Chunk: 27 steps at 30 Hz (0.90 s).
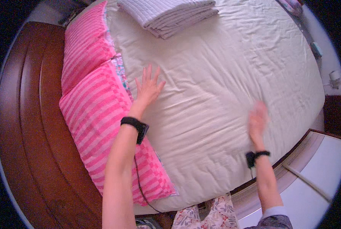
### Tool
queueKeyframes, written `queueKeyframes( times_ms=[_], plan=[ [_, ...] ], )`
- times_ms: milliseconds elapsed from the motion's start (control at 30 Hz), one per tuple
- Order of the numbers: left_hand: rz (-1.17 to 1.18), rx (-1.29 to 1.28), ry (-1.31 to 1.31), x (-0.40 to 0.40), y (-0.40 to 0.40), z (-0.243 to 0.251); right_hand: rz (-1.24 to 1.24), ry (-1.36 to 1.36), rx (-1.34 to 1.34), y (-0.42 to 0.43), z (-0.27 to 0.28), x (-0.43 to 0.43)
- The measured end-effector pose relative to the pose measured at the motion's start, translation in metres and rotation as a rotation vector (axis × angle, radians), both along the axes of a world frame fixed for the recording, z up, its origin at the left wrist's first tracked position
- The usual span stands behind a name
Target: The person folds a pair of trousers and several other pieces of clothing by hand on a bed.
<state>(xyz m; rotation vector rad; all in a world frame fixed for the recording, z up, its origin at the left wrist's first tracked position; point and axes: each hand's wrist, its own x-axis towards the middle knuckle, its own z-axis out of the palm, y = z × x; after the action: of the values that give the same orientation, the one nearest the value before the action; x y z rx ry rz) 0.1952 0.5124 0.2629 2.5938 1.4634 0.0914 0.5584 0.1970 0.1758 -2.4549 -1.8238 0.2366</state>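
Observation:
A cream bed sheet (205, 114) with many wrinkles covers the mattress. My left hand (149, 87) lies on it with fingers spread, close to the edge of the pink striped towels (99, 114) at the head of the bed. It holds nothing. My right hand (257, 117) is over the right part of the sheet, blurred, with nothing visible in it; its fingers are hard to make out. Beneath the towels' edge shows a patterned floral fabric (121, 71). Both wrists wear black straps with small devices.
A folded quilted white blanket (170, 17) sits on the far side of the bed. At the left stands a brown wooden headboard (33, 114). A dark cable (139, 183) hangs from my left wrist across the towel. A dark wooden cabinet (333, 114) is at the far right.

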Motion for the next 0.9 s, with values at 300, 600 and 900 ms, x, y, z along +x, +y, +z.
queueKeyframes(
  times_ms=[300,600,900],
  plan=[
    [-0.551,-0.349,-0.205,0.120,-0.334,-0.073,-0.871,-0.064,-0.392,-0.390,0.042,0.182],
    [-0.383,-0.433,-0.278,0.073,-0.337,-0.032,0.162,0.201,0.287,0.076,0.054,-0.031],
    [-0.090,-0.251,0.253,-0.042,-0.359,-0.019,0.012,0.358,0.126,-0.065,0.002,0.008]
  ],
)
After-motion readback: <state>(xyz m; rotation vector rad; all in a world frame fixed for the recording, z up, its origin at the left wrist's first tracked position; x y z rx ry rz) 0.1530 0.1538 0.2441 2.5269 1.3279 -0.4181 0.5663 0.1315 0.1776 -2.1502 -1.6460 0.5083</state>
